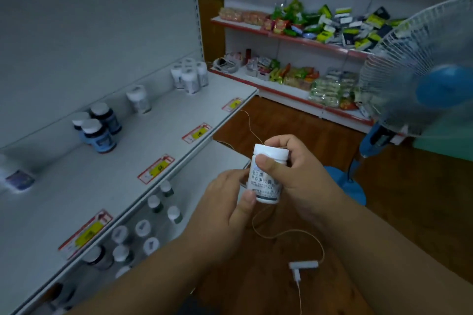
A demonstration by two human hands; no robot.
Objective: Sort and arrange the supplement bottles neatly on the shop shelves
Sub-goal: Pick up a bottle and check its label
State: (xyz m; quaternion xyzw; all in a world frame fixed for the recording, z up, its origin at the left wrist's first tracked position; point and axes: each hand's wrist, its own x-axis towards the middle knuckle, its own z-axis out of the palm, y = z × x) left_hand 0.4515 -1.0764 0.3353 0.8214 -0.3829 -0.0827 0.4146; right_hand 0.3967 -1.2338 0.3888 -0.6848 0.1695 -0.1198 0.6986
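Holding a white bottle (267,174) in front of the upper shelf (143,161), both hands pinched it: left hand (225,202) low, right hand (294,161) near the cap. White cluster (189,75) and dark trio (98,126) looked grouped; loose bottles (143,227) below remained unsorted.

Both forearms were bare to the frame's edge, with no sleeve showing. The left hand (225,202) and right hand (298,169) wore nothing visible.
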